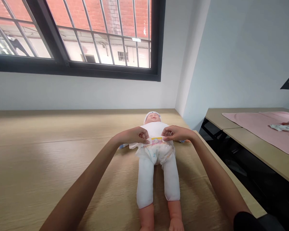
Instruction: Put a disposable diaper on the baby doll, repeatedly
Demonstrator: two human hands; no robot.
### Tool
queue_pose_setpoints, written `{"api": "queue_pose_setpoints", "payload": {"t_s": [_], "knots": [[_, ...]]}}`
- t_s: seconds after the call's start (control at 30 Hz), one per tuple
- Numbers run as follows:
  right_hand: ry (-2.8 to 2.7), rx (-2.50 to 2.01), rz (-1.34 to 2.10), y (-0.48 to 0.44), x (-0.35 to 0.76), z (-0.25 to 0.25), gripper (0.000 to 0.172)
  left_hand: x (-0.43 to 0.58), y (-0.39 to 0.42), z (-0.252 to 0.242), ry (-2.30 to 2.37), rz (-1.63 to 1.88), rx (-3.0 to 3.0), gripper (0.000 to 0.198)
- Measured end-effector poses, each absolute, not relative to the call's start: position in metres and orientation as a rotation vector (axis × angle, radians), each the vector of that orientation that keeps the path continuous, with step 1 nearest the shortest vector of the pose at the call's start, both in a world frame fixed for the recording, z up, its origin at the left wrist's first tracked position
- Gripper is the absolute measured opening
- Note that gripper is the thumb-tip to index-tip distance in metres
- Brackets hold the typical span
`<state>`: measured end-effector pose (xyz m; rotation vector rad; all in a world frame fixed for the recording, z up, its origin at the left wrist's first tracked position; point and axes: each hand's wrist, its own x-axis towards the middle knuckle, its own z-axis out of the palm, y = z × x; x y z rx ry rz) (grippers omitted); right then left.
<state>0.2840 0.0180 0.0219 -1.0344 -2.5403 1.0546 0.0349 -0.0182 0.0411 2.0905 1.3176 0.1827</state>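
A baby doll [146, 179] with a white cloth body lies on its back, head toward the wall and feet toward me. Round its hips sits a diaper [159, 152] with a coloured band along the front waist. My left hand [141, 134] pinches the diaper's waist edge on the left side. On the other side, my right hand [170, 132] has its fingers closed on the same waist edge, just right of the coloured band. A white cap [148, 115] covers the doll's head. The doll's arms are mostly hidden behind my hands and wrists.
The doll lies on a wooden table [50, 173] pushed against the wall. Above it is a dark-framed barred window [110, 71]. Across a gap to the right stands another table [255, 141] with a pink cloth [250, 123] and a partly visible clothed figure [285, 127].
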Motion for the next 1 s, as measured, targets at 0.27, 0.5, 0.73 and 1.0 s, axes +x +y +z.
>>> {"api": "queue_pose_setpoints", "payload": {"t_s": [0.27,0.5,0.73,1.0], "knots": [[-2.532,-1.104,1.032,0.020,0.297,0.027,0.029,0.015,-0.016,0.047,1.528,0.102,2.132,0.037],[-2.461,-1.295,0.945,0.020,0.329,0.038,0.038,0.007,-0.017,0.047,1.636,-0.153,2.063,0.045],[-2.456,-1.360,0.913,0.011,0.333,0.047,0.042,0.009,-0.015,0.042,1.426,0.026,2.143,0.018],[-2.474,-1.375,0.893,0.003,0.325,0.052,0.042,0.020,-0.020,0.043,1.354,0.443,2.025,0.023]]}}
